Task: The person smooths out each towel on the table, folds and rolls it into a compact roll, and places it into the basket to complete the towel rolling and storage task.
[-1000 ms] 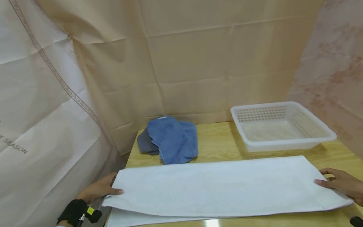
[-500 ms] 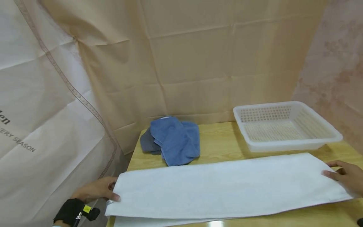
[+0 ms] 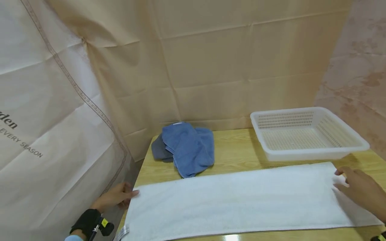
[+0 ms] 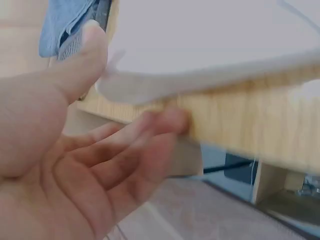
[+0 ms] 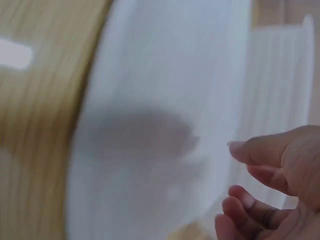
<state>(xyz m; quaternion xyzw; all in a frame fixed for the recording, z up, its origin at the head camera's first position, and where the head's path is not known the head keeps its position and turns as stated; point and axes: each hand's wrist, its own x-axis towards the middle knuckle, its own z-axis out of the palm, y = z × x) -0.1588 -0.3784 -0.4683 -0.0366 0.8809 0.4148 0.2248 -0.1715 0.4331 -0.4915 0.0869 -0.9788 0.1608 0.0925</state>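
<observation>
Head view: a white towel [image 3: 238, 204] is laid on the table [image 3: 232, 147]; at its ends left hand [image 3: 116, 196] and right hand [image 3: 360, 189] are held, thumbs parted from bent fingers.

From here I count two hands: one left hand [image 3: 116, 197] and one right hand [image 3: 360, 188]. There's one white towel [image 3: 232, 202], one table [image 3: 232, 144] and one basket [image 3: 316, 154]. Then I make out one blue cloth [image 3: 190, 147] and one grey cloth [image 3: 158, 149]; whether any more are tucked underneath, I can't tell. Two labels show, one towel label [image 3: 123, 231] and one cloth label [image 3: 178, 123].
</observation>
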